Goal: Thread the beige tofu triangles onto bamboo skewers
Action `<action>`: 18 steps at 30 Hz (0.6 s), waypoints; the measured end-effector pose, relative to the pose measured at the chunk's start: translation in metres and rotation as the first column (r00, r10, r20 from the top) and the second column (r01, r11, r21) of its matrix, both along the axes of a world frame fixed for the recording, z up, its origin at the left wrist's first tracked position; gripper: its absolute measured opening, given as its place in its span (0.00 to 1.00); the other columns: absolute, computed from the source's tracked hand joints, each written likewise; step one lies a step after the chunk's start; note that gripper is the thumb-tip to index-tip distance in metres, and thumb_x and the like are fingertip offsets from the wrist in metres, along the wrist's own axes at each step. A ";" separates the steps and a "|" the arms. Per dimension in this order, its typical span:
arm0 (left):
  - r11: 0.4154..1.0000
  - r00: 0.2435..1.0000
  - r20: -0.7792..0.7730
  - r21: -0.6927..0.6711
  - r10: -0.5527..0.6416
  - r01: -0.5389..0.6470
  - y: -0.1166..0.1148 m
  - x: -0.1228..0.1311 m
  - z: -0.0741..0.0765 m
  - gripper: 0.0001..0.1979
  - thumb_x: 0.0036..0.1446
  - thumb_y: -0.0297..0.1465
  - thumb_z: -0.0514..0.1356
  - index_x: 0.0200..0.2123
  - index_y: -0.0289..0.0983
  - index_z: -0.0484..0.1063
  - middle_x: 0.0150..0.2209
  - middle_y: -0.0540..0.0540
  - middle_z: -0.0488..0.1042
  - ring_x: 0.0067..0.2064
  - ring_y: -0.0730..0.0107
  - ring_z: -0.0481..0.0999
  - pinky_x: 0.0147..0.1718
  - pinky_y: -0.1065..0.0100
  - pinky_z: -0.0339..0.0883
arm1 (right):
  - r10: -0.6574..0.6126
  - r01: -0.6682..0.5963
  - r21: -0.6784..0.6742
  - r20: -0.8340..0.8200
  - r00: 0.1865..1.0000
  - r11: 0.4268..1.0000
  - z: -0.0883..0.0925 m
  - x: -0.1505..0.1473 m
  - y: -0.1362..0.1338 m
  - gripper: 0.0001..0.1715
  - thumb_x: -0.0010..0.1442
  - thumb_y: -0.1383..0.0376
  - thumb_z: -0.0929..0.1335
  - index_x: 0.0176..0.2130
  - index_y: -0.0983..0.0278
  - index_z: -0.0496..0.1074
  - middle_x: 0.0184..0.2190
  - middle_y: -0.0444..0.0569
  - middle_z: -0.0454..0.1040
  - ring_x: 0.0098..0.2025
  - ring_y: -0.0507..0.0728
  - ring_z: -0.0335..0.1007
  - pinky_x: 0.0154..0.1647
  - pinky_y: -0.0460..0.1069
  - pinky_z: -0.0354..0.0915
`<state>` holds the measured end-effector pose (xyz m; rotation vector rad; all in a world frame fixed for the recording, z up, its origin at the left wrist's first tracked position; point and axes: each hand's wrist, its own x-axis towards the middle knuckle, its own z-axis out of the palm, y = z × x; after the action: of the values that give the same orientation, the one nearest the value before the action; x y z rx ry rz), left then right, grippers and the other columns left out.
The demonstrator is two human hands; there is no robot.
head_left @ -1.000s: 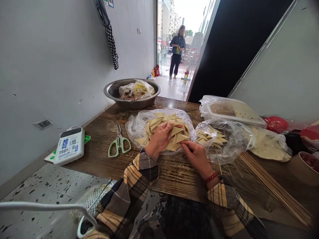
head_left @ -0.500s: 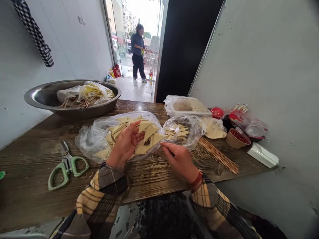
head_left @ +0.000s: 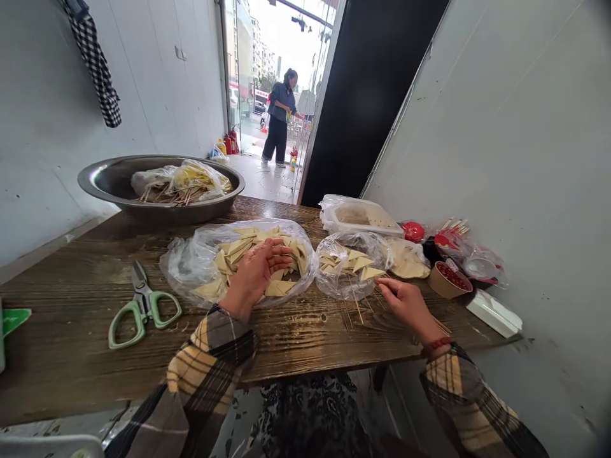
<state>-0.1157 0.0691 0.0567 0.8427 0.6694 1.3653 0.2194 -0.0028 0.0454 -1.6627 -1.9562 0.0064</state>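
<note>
My left hand (head_left: 255,273) is palm up over the large clear plastic bag (head_left: 191,257), fingers spread and nothing visible in them. Around it in the bag lie many pale-yellow tofu triangles (head_left: 279,287). At the smaller plastic bag (head_left: 341,289), my right hand (head_left: 405,305) is closed in a pinch on a bamboo skewer, mostly hidden by the fingers. A tofu triangle (head_left: 371,273) is at the skewer's tip, against the triangles piled in that bag. Several thin skewers (head_left: 357,305) stick out of its near side.
Green-handled scissors (head_left: 143,308) lie on the wooden table (head_left: 296,343) at left. A metal basin (head_left: 162,210) with bagged skewers stands behind. On the right are a plastic-wrapped tray (head_left: 360,215), a paper bowl (head_left: 449,280) and a white box (head_left: 494,313). A person (head_left: 280,117) stands by the doorway.
My right hand has moved right, from the large bag to the smaller one, carrying the skewered tofu triangle. My left hand stays over the large bag. The view has shifted slightly.
</note>
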 end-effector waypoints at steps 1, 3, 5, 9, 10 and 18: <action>1.000 1.000 -0.011 0.006 -0.007 0.007 0.000 0.001 0.000 0.15 0.57 0.38 0.59 0.41 0.31 0.71 0.35 0.40 0.79 0.31 0.69 0.79 0.33 0.69 0.72 | 0.014 -0.013 -0.033 0.027 1.000 0.999 -0.001 -0.005 0.006 0.19 0.63 0.60 0.62 0.43 0.65 0.78 0.41 0.54 0.81 0.43 0.62 0.78 0.43 0.54 0.69; 1.000 0.999 -0.027 0.009 -0.018 0.018 0.000 0.001 -0.001 0.16 0.57 0.39 0.60 0.41 0.31 0.71 0.35 0.40 0.79 0.31 0.69 0.78 0.33 0.68 0.72 | 0.027 -0.022 -0.074 0.063 0.998 0.997 -0.001 -0.019 0.020 0.19 0.63 0.61 0.62 0.43 0.64 0.78 0.41 0.54 0.81 0.42 0.61 0.78 0.43 0.53 0.69; 1.000 0.999 -0.032 0.004 -0.023 0.023 0.000 0.002 -0.001 0.16 0.57 0.39 0.60 0.41 0.31 0.71 0.34 0.41 0.78 0.31 0.69 0.78 0.33 0.68 0.72 | 0.031 -0.024 -0.092 0.075 0.997 0.995 -0.003 -0.035 0.034 0.17 0.62 0.62 0.62 0.42 0.63 0.79 0.40 0.54 0.81 0.41 0.60 0.78 0.41 0.51 0.68; 1.000 0.999 -0.033 -0.001 -0.023 0.023 0.001 0.000 -0.001 0.17 0.56 0.40 0.60 0.41 0.31 0.71 0.34 0.41 0.78 0.31 0.69 0.78 0.33 0.69 0.72 | 0.047 -0.035 -0.144 0.083 0.995 0.989 -0.011 -0.067 0.055 0.15 0.61 0.64 0.63 0.38 0.62 0.80 0.35 0.52 0.81 0.37 0.58 0.76 0.36 0.48 0.65; 1.000 0.999 -0.030 0.001 -0.021 0.021 0.001 -0.001 -0.002 0.17 0.56 0.40 0.60 0.41 0.31 0.71 0.35 0.41 0.78 0.31 0.70 0.78 0.33 0.69 0.71 | 0.053 -0.040 -0.159 0.081 0.995 0.987 -0.014 -0.073 0.058 0.15 0.61 0.64 0.64 0.36 0.62 0.80 0.33 0.52 0.81 0.35 0.57 0.76 0.35 0.47 0.64; 1.000 1.000 -0.010 0.002 -0.029 0.029 0.002 -0.001 -0.003 0.17 0.56 0.40 0.60 0.41 0.32 0.71 0.34 0.42 0.78 0.31 0.70 0.77 0.33 0.70 0.71 | 0.070 -0.068 -0.238 -0.003 0.998 0.969 -0.020 -0.062 0.043 0.20 0.64 0.58 0.61 0.43 0.62 0.79 0.29 0.48 0.80 0.29 0.55 0.74 0.30 0.47 0.63</action>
<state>-0.1168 0.0713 0.0541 0.8591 0.6612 1.3367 0.1572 0.0406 0.0257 -1.7424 -2.0838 0.2733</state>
